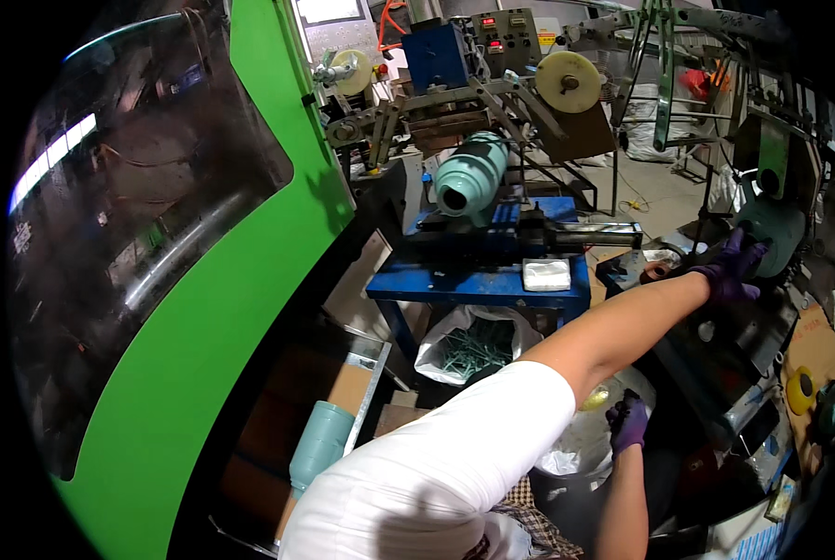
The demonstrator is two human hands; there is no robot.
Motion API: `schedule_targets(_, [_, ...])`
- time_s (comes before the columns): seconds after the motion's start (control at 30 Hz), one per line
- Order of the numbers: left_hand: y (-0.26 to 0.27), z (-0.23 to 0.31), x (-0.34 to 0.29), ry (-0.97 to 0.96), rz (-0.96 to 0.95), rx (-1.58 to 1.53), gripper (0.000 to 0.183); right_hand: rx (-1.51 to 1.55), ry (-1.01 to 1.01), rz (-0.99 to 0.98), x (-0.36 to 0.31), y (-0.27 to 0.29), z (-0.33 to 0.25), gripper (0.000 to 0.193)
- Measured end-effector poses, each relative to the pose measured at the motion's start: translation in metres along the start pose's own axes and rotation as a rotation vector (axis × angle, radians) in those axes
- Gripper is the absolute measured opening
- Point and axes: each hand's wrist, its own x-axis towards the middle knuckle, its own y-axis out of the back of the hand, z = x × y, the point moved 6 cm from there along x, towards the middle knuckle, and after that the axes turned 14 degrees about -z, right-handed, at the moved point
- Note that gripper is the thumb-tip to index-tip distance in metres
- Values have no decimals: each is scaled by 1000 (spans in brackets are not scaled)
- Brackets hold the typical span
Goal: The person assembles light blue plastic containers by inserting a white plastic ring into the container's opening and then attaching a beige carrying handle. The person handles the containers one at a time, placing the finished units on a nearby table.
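Observation:
My left arm, in a white sleeve, stretches across to the right. Its purple-gloved left hand [733, 269] is against a teal plastic bottle [774, 231] at a machine, with the fingers bent around the bottle's near end. Lower down, my right hand [628, 422], also in a purple glove with dark patches, is closed above a pale round tub [571, 457]. What the right fingers hold, if anything, is hidden. Another teal bottle [473, 175] lies tilted on a fixture over the blue table [478, 287], its dark mouth facing me. A third teal bottle [322, 443] lies in a chute at lower left.
A large green machine panel [249, 252] with a dark window stands at left. Under the blue table sits a white sack [436, 359] of teal scraps. A folded white cloth [546, 274] lies on the table. A yellow tape roll [800, 390] is at far right.

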Motion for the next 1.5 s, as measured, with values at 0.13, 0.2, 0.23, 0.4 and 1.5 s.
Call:
schedule_targets(0.13, [34, 42, -50, 0, 3, -285, 71, -96, -425, 231, -54, 154, 146, 15])
schedule_targets(0.2, [47, 70, -103, 150, -92, -421, 62, -29, -257, 187, -43, 184, 167, 15])
schedule_targets(0.23, [58, 83, -139, 153, -124, -618, 65, 4, -230, 61, -31, 181, 170, 22])
schedule_targets(0.4, [151, 116, -380, 239, -150, -557, 45, -30, -446, 126, -39, 151, 137, 24])
schedule_targets(1.5, [443, 261, -1064, 1569, 784, -524, 44, -656, -524, -95, -78, 140, 119, 25])
